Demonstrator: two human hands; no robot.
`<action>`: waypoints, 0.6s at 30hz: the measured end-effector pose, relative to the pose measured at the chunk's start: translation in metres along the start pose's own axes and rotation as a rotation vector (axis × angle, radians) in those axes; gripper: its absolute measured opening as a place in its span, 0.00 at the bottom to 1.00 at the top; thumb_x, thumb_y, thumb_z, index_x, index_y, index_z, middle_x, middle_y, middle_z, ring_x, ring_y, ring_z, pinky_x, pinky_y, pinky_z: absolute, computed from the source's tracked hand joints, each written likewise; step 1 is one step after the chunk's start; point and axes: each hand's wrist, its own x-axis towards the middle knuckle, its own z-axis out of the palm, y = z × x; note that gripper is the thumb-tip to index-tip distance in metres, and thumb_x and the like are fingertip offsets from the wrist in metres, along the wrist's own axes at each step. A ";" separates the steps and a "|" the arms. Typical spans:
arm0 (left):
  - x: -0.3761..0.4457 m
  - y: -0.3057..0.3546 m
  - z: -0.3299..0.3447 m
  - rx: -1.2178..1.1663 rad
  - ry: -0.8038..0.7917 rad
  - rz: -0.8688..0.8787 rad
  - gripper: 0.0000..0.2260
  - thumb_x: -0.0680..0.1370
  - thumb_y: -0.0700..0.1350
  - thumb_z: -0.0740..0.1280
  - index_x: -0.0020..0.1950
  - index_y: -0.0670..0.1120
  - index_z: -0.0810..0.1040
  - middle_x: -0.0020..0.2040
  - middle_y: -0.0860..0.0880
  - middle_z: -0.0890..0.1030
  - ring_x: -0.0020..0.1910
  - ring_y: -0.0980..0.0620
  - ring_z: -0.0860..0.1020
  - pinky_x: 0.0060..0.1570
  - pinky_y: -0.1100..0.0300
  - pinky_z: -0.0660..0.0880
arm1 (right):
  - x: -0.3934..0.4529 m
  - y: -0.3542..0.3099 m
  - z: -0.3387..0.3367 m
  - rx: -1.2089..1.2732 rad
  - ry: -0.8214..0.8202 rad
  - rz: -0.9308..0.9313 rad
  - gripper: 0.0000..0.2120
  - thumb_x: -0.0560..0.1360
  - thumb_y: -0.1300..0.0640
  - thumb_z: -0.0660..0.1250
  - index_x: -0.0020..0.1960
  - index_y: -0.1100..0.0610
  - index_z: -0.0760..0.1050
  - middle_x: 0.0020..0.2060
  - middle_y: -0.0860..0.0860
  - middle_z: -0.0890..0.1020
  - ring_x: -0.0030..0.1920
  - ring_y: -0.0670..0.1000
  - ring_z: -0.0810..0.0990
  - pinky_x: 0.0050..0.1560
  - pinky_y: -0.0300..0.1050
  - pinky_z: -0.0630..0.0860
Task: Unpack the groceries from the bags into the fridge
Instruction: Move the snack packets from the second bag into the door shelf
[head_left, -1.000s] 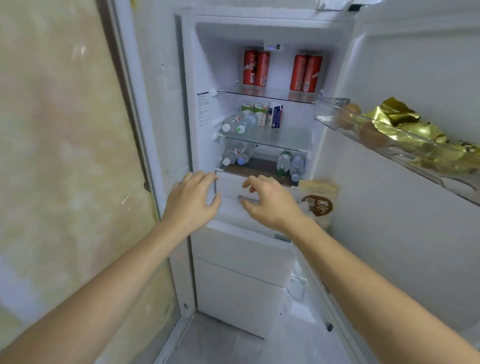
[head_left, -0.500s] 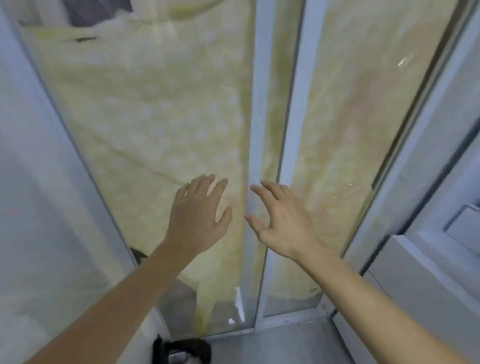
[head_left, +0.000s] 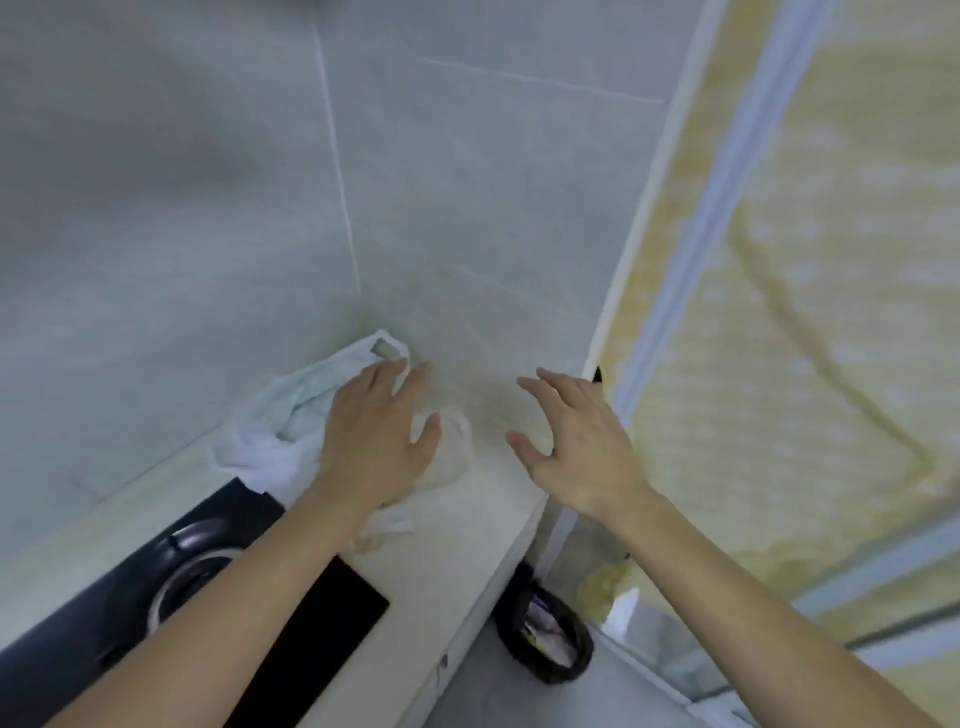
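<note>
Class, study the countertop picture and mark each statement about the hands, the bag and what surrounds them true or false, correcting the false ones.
1. Both hands are spread open and hold nothing. True: left hand, right hand.
2. A white plastic bag lies in the countertop corner. True.
3. The fridge is in view. False: only tiled wall and a yellow curtain.
4. A black bin stands on the countertop. False: it is on the floor.

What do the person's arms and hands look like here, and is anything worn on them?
Both forearms are bare; no sleeve shows up to the frame edge. The left hand and the right hand wear no gloves, and no ring, watch or bracelet can be seen on the fingers or wrists. The picture is a little blurred, so a very small item could be missed.
</note>
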 end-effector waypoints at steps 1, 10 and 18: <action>-0.007 -0.019 0.003 0.010 -0.021 -0.045 0.27 0.77 0.58 0.60 0.73 0.47 0.74 0.70 0.43 0.77 0.67 0.40 0.75 0.61 0.44 0.73 | 0.009 -0.009 0.017 0.014 -0.020 -0.034 0.30 0.79 0.40 0.65 0.78 0.50 0.67 0.78 0.51 0.69 0.77 0.54 0.64 0.73 0.52 0.67; -0.068 -0.107 0.098 0.016 -0.168 -0.176 0.23 0.79 0.55 0.60 0.72 0.48 0.74 0.66 0.48 0.78 0.65 0.44 0.76 0.58 0.49 0.76 | 0.069 -0.032 0.197 0.178 -0.330 -0.246 0.27 0.81 0.47 0.64 0.78 0.51 0.66 0.77 0.49 0.68 0.77 0.52 0.63 0.73 0.51 0.68; -0.030 -0.125 0.215 -0.071 -0.374 -0.166 0.24 0.82 0.52 0.62 0.78 0.50 0.69 0.75 0.51 0.74 0.76 0.46 0.68 0.77 0.51 0.62 | 0.113 -0.009 0.342 0.263 -0.535 -0.355 0.20 0.79 0.58 0.68 0.70 0.59 0.72 0.64 0.54 0.77 0.63 0.57 0.72 0.66 0.48 0.70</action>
